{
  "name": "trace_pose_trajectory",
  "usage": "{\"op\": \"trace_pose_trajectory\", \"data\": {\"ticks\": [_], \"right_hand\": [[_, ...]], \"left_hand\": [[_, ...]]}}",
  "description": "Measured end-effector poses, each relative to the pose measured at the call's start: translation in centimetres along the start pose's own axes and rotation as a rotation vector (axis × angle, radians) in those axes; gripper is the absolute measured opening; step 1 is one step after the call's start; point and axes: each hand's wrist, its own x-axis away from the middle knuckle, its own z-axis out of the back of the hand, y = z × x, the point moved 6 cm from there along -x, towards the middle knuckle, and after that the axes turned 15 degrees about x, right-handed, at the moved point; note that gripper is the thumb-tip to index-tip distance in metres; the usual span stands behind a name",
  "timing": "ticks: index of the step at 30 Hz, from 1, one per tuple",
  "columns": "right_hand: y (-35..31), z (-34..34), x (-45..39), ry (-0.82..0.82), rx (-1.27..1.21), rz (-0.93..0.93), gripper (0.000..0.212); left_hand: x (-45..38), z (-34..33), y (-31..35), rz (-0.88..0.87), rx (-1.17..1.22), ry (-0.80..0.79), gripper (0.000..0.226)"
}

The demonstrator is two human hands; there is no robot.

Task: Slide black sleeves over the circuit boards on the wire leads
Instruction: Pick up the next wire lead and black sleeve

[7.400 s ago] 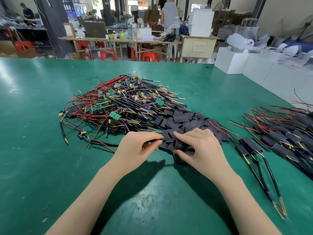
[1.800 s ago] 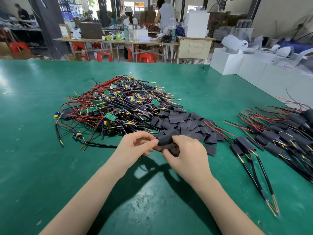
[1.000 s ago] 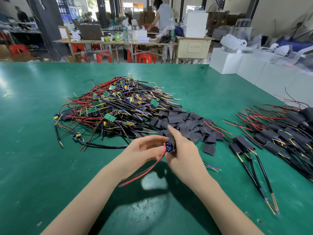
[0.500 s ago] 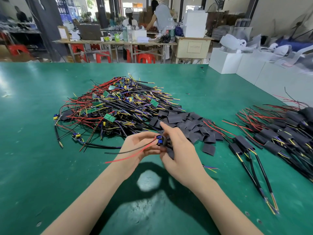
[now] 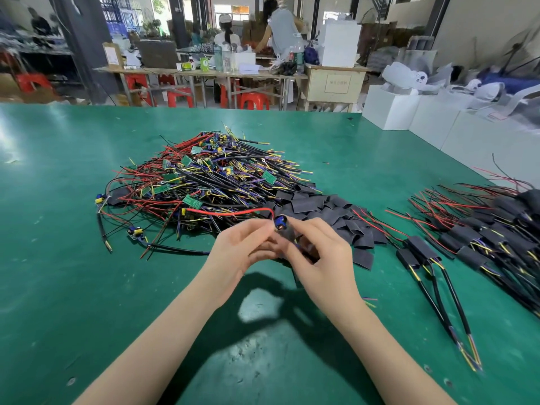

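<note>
Step in hand: we judge that we are seating a sleeve (image 5: 292, 233) over the board on one lead, above the green surface (image 5: 58, 258).
Left hand (image 5: 233, 252): fingers curled, tips pinching the lead beside the blue part (image 5: 279, 223); the red wire (image 5: 230, 213) arcs away from there to the left.
Right hand (image 5: 318, 258): fingers (image 5: 304, 226) curled round the sleeve; thumb and forefinger close on its upper end. How far the sleeve covers the board we cannot tell; the hands hide it.
Task thing, location: held between both hands, above the surface, just in front of the loose sleeves (image 5: 327, 211).
Unsleeved stock: tangled pile (image 5: 204, 182) of leads with bare green boards, beyond the left hand.
Finished stock: sleeved leads (image 5: 482, 238) at the right, well apart from the hands.
Risk 1: the sleeve may snag on the blue part or a board corner. Cause: pushing at an angle.
Risk 2: the red wire may strain at its joint. Cause: pulling on the wire instead of the board.
Risk 3: the sleeve may stop short and leave the board exposed. Cause: release before full travel.
Risk 4: the trailing wire may hook the pile and drag other leads. Cause: the wire lies across the pile edge.
</note>
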Motion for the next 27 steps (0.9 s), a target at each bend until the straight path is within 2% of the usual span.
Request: {"op": "trace_pose_trajectory", "data": {"ticks": [4,9,12,14,17,19,23,27], "right_hand": [[0.6,0.0,-0.2,-0.050,0.084,-0.033,0.011],[0.3,-0.7,0.1,-0.234,0.236,0.011,0.017],[-0.2,-0.8,0.3,-0.267,0.278,0.039,0.022],[-0.5,-0.5,0.4,-0.225,0.308,0.077,0.027],[-1.2,0.1,0.3,-0.116,0.357,0.171,0.032],[-1.4,0.4,0.2,-0.045,0.387,0.237,0.036],[-1.2,0.5,0.2,0.004,0.437,0.299,0.032],[-1.1,0.7,0.0,0.019,0.522,0.358,0.030]], "left_hand": [[0.1,0.6,1.9,-0.217,-0.122,-0.028,0.029],[0.3,0.4,2.7,-0.296,-0.257,-0.076,0.012],[0.5,0.2,2.5,-0.276,-0.343,-0.091,0.005],[0.3,0.7,2.5,-0.251,-0.333,-0.017,0.005],[0.1,1.6,2.0,-0.165,-0.189,0.131,0.007],[0.1,2.0,1.4,-0.099,-0.079,0.169,0.007],[0.1,1.9,0.6,0.039,0.003,0.151,0.008],[0.1,1.6,0.4,0.093,-0.079,0.088,0.008]]}}
